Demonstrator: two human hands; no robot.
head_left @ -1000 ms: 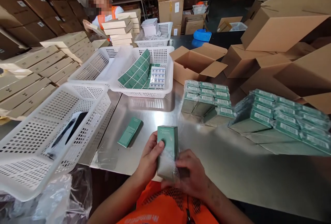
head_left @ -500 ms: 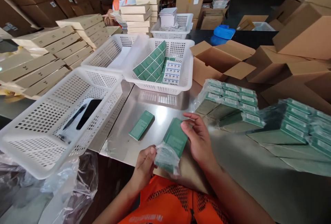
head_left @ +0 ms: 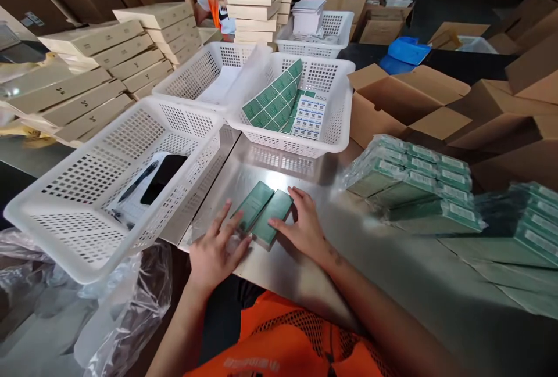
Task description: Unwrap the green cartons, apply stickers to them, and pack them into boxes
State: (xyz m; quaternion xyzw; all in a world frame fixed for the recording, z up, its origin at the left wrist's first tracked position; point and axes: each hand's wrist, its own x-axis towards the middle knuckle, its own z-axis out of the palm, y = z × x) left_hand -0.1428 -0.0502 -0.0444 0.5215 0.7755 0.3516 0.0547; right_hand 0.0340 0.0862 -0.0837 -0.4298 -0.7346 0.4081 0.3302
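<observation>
Fingers of left hand spread flat, fingers of right hand extended, both touching two green cartons lying side by side on steel counter. Step: aligning pair. Next likely needs gentle push together, edges flush.

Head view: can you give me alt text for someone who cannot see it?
Two bare hands, left and right, press two small green boxes side by side on a shiny metal table. White perforated baskets stand behind, shrink-wrapped green box bundles lie to the right.
</observation>
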